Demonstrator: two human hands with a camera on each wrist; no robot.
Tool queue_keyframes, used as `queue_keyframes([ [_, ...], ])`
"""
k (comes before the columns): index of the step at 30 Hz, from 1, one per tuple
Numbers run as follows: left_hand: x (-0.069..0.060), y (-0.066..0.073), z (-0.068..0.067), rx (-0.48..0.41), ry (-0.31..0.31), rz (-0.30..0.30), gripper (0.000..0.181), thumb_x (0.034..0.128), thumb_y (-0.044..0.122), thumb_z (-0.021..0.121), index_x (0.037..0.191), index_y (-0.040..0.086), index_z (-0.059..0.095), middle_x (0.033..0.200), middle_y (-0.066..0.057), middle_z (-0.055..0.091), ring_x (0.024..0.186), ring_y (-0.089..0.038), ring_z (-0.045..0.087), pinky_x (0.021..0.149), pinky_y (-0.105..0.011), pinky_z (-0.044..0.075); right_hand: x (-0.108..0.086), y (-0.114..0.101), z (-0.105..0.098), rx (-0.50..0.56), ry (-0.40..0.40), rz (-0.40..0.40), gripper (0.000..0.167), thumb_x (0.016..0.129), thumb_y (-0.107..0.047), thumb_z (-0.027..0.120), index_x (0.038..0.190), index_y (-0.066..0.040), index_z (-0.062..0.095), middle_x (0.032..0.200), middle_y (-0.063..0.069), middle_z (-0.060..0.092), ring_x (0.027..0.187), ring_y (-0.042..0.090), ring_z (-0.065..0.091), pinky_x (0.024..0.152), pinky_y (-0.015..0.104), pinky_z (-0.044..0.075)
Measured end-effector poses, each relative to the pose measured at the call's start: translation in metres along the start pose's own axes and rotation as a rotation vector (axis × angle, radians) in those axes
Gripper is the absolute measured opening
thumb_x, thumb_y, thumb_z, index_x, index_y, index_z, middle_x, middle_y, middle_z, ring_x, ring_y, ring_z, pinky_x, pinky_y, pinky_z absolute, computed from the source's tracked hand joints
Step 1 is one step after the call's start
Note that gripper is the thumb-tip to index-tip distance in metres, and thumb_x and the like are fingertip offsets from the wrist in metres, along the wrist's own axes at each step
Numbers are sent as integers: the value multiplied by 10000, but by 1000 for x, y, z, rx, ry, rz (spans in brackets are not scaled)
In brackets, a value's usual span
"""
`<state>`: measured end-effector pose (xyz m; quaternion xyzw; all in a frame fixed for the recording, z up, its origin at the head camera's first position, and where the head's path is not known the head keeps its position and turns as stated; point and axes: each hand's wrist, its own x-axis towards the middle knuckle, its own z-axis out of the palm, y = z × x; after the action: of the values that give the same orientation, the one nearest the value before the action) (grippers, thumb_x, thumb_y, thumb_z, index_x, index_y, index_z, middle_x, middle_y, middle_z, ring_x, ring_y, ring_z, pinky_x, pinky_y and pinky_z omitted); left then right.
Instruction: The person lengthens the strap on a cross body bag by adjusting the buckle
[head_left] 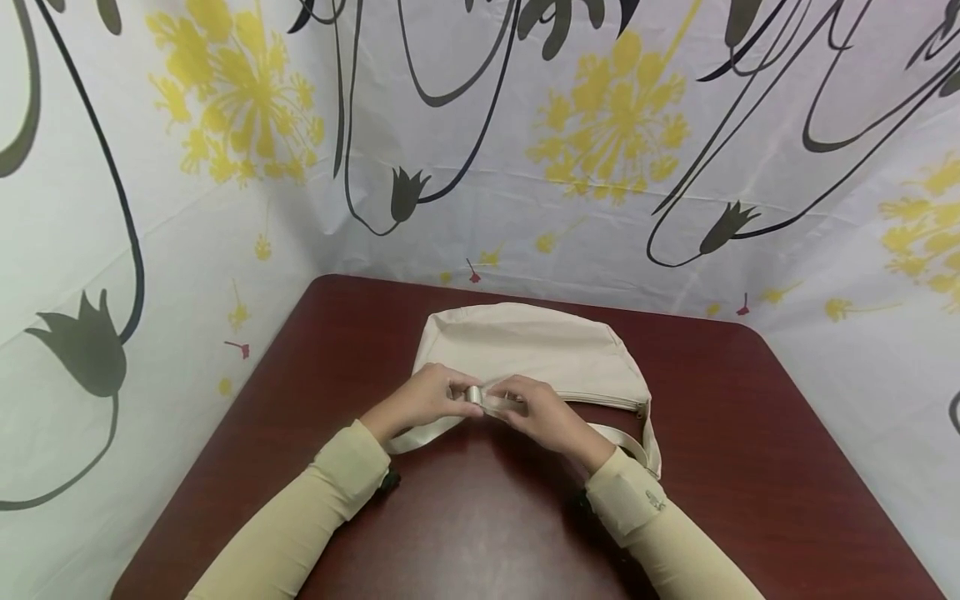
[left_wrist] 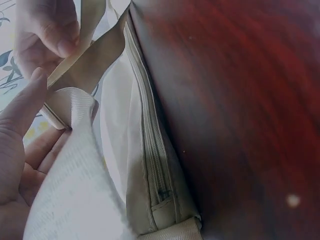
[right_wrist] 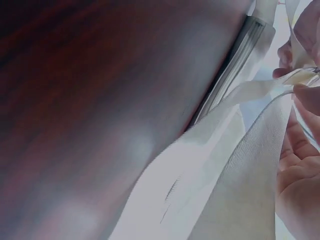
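The left arm (head_left: 288,517) is slanting in from near left, the right arm (head_left: 671,533) from near right; the left hand (head_left: 429,395) and right hand (head_left: 546,415) are pinching, close together.

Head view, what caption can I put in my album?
Left grip at the buckle, right grip on the strap: a cream bag on a red table.

Beyond the grip: shoulder bag (head_left: 525,346) was plain cream, its zipper (left_wrist: 150,125) beige. In the grip: webbing strap (right_wrist: 245,172) was cream, finely ribbed. Behind: sleeves (head_left: 292,517) were pale yellow. Beneath: tabletop (head_left: 480,521) was dark red-brown, grain-streaked. Farthest from the grip: wall cloth (head_left: 495,221) was white, printed with yellow dandelions (head_left: 618,125) and grey tulips (head_left: 93,346).
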<state>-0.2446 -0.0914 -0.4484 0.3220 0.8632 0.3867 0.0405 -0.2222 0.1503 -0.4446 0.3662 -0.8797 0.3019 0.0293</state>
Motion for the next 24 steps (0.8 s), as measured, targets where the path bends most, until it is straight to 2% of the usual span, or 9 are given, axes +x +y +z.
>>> queue_keyframes([
  [4,0,0,1,-5,-6,1,376,852,308,831,1176,128,767,789,129,662,662,-47,489,625,-221,415,2,-5,1,18,2,45,262,899,13,725,1144,-44,652,1148,78,681,1016,244,652,880,428,538],
  [8,0,0,0,-19,-7,6,334,858,317,827,1149,161,780,779,126,662,659,-43,490,620,-224,415,1,-7,3,40,-18,75,246,919,3,700,1143,-49,614,1134,77,666,1014,240,641,872,415,536],
  [14,-1,1,-1,-38,-9,-16,403,856,339,826,1198,135,763,902,108,733,730,-65,556,656,-234,448,-2,-6,4,40,-88,155,335,908,-104,767,1176,-76,568,1097,38,640,973,184,623,832,382,524],
  [18,-1,1,-2,-40,-10,-22,452,851,340,831,1224,99,744,949,72,749,748,-85,563,654,-239,444,-4,-4,3,-39,-104,190,376,876,-147,812,1161,-69,580,1078,32,637,961,169,612,838,381,514],
  [24,0,0,-1,-45,-11,-19,462,844,332,837,1227,91,741,987,55,754,754,-86,553,662,-235,440,-5,-4,1,-178,-99,166,319,882,-144,792,1134,-65,613,1024,18,642,889,154,596,807,367,510],
])
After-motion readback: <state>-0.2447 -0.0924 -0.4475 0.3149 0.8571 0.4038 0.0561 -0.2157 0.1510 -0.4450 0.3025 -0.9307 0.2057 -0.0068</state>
